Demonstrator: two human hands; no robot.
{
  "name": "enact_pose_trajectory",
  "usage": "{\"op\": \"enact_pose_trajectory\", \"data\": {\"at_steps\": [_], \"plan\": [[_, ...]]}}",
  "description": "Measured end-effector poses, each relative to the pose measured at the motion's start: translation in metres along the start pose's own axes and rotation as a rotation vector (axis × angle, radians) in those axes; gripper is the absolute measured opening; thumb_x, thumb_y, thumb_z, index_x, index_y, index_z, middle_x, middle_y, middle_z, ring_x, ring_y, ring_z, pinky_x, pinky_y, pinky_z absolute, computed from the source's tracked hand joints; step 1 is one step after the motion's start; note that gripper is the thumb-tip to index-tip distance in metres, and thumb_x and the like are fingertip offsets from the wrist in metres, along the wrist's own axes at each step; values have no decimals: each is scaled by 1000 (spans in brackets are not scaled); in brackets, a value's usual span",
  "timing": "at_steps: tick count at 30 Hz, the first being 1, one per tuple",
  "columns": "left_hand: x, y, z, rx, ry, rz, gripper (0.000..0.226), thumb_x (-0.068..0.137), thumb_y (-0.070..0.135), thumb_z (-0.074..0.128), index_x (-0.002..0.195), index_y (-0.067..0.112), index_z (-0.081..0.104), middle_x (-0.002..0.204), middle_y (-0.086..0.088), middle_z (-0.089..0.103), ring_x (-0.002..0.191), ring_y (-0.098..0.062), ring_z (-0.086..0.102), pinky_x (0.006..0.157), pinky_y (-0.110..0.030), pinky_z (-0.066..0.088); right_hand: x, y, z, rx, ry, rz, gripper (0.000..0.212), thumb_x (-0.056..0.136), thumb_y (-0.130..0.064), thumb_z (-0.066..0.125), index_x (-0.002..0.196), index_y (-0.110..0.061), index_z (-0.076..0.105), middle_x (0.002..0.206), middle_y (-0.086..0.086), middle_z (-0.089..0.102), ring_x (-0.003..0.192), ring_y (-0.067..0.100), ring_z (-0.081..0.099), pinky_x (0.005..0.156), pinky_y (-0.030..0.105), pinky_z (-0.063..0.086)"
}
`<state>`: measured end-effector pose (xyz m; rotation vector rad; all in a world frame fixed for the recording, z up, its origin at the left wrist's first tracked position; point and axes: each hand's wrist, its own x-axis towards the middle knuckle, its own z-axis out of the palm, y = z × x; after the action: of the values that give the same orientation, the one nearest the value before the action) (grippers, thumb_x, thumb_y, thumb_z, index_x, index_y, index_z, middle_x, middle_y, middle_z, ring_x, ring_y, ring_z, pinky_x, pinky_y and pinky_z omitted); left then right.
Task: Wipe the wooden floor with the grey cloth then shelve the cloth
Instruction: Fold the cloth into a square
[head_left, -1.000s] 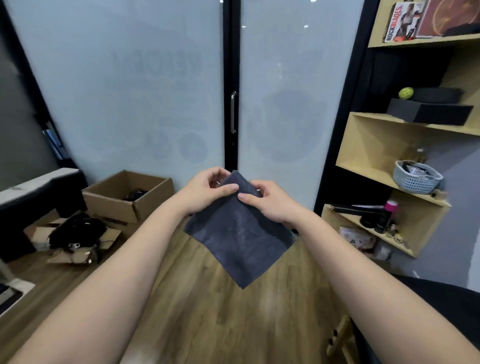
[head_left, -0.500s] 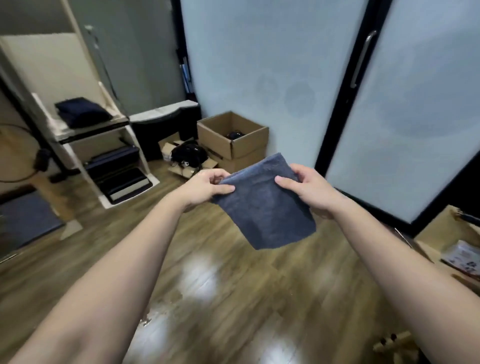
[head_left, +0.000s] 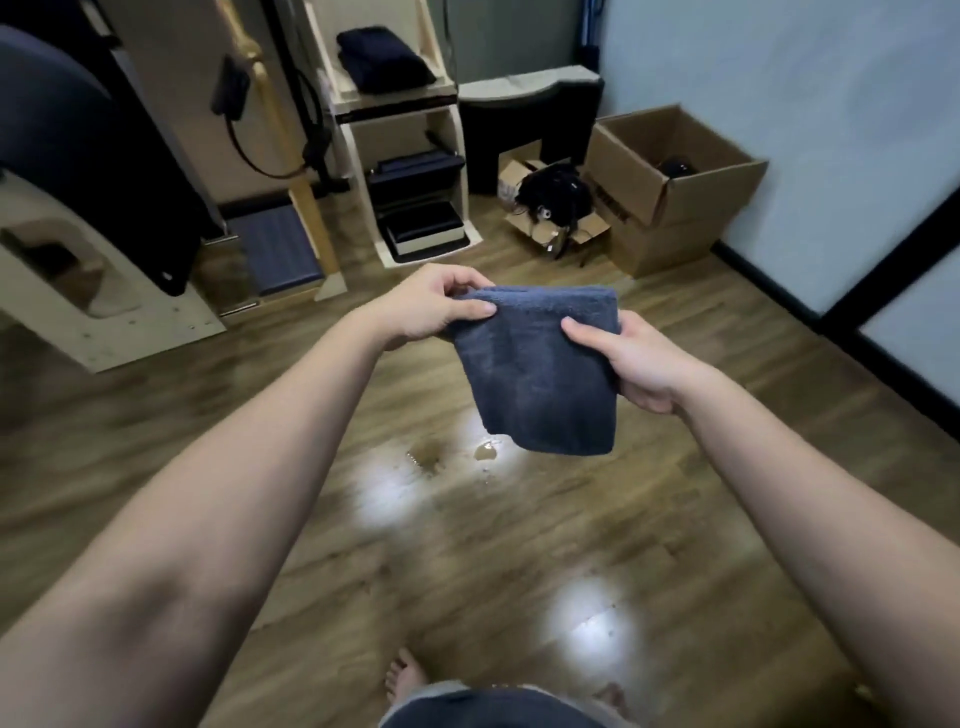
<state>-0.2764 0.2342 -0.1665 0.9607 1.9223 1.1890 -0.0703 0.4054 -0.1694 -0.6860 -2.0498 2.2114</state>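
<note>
Grey terry cloth (head_left: 540, 369), folded to a rough square, hangs in mid-air above the floor (head_left: 467, 545). Left hand (head_left: 431, 306) pinches its top left corner; right hand (head_left: 631, 358) grips its right edge, thumb on the front face. Head view: wood-grain planks, glossy, with small wet patches (head_left: 452, 454) below the cloth. Beyond stand a pale shelf unit (head_left: 400, 135) holding a dark folded textile (head_left: 382, 60), an open cardboard box (head_left: 670, 182) and tangled black cables (head_left: 550, 200). Bare toes (head_left: 402, 678) show at the bottom edge.
</note>
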Motion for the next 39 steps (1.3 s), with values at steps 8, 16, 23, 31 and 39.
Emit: {"op": "enact_pose_trajectory", "data": {"at_steps": [8, 16, 23, 31, 39], "plan": [[-58, -113, -93, 198, 98, -27, 31, 93, 14, 71, 122, 18, 61, 122, -3, 64, 110, -14, 59, 100, -32, 48, 63, 50, 142, -11, -39, 75, 25, 100, -28, 60, 122, -18, 68, 118, 2, 75, 111, 18, 70, 84, 30, 56], [-109, -194, -130, 139, 156, -117, 64, 95, 20, 68, 150, 21, 35, 159, -5, 37, 146, -18, 35, 104, -23, 34, 116, 75, 205, -84, -153, 208, 20, 98, -32, 64, 115, -25, 71, 115, 0, 76, 107, 18, 72, 83, 33, 57], [-108, -240, -159, 185, 118, -157, 68, 94, 21, 68, 153, 25, 34, 158, 0, 40, 142, -15, 39, 108, -20, 32, 170, 101, 246, -125, -194, 274, 20, 97, -31, 65, 113, -20, 70, 107, -2, 78, 101, 15, 73, 75, 27, 58], [-62, -281, -190, 319, 11, -182, 67, 95, 15, 67, 153, 15, 36, 155, -1, 44, 141, -17, 42, 115, -24, 28, 242, 133, 257, -79, -197, 349, 22, 96, -35, 67, 112, -20, 71, 109, 0, 77, 104, 17, 73, 85, 32, 58], [18, -301, -212, 381, -166, -141, 70, 94, 26, 68, 155, 25, 33, 155, 4, 43, 136, -19, 47, 115, -37, 36, 281, 137, 255, 31, -69, 412, 25, 95, -40, 65, 109, -20, 71, 103, -1, 78, 96, 14, 74, 71, 27, 59]]}}
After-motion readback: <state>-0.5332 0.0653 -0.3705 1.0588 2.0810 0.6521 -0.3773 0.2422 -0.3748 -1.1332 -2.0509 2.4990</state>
